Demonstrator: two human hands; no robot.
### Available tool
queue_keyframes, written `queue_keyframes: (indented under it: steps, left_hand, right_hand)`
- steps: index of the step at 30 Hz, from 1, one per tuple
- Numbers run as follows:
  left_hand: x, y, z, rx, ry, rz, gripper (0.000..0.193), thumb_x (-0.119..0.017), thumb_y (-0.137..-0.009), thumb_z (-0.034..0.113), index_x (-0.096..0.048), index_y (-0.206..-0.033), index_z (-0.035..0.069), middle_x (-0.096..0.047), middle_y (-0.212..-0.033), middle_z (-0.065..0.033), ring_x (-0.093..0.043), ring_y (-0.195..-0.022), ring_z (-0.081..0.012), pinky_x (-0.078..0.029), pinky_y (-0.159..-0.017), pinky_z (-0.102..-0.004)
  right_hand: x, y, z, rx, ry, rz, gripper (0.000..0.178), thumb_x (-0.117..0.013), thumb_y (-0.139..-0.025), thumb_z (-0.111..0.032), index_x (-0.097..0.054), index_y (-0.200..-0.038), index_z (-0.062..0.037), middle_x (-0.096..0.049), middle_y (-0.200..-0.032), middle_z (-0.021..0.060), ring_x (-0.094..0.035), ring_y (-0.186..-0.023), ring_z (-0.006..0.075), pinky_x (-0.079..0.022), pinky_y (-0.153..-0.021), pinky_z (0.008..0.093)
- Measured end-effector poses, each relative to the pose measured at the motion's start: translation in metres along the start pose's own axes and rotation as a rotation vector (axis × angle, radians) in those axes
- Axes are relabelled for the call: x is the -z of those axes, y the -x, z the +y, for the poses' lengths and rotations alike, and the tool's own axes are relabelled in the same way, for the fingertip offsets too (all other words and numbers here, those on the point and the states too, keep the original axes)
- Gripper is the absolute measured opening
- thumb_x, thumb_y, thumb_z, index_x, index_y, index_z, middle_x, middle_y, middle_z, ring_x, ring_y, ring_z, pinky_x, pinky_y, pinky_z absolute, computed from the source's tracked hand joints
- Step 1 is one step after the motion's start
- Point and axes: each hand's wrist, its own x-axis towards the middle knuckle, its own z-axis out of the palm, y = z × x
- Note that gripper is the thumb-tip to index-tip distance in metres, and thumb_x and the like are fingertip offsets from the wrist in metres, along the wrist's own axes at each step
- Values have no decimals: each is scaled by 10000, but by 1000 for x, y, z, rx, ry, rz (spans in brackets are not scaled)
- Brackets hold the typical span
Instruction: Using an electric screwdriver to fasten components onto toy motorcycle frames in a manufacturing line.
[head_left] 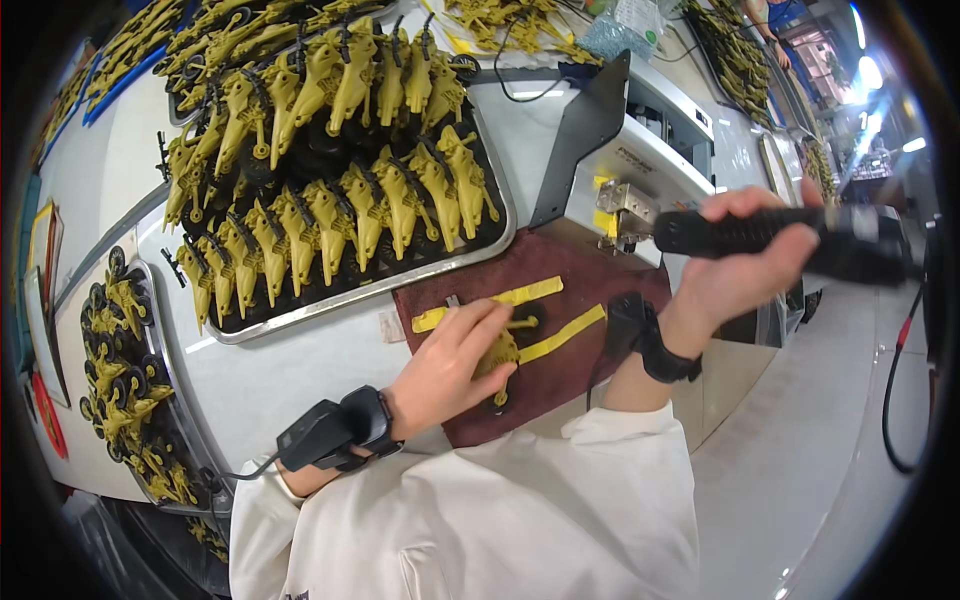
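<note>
My left hand (pixel 450 362) rests on a small yellow toy motorcycle (pixel 500 352) with black wheels, its fingers and thumb closed around it and hiding part of it. The toy lies on a dark red mat (pixel 480 425) between strips of yellow tape (pixel 565 332). Raised at the right, my right hand (pixel 745 262) is wrapped around a black electric screwdriver (pixel 850 258). The tool's tip end points left, close to the metal outlet (pixel 630 208) of a white screw feeder (pixel 645 150). Whether the tip touches the outlet I cannot tell.
A metal tray (pixel 375 285) holds rows of yellow toy motorcycles beyond the mat. Another tray (pixel 180 385) of them stands at the left. A dark panel (pixel 590 135) sticks up beside the feeder. The screwdriver's cable (pixel 890 400) hangs at the right. More toys lie at the back.
</note>
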Motion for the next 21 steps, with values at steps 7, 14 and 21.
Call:
queue_keyframes:
  steps: [7,14,21]
  left_hand:
    - [3,-13,3,95,-420,74,941,-747,-682,455,-348,-1310,-120,-351,-1336,-315,-481,-877,-331,-443,-819,-389]
    - [50,-14,22,23,-438,-201,958,-817,-568,350,-384,-1355,17,-294,-1432,-246,-464,-1042,-346,-391,-917,-416]
    - [15,-10,-6,-26,-335,-223,780,-756,-659,302,-425,-1300,6,-288,-1442,-218,-269,-1348,-373,-243,-1084,-499]
  right_hand:
    - [-3,7,4,-133,-28,-52,574,-510,-890,-505,-410,-1185,-23,-512,-664,90,-491,-505,190,-430,-505,325]
    - [37,67,-43,-180,-379,-194,761,-505,-832,-615,-357,-1305,-37,-455,-645,65,-457,-466,181,-386,-476,318]
    - [17,93,-28,-83,-532,-327,1020,-538,-754,-707,-180,-1337,50,-581,-781,163,-562,-536,269,-480,-530,396]
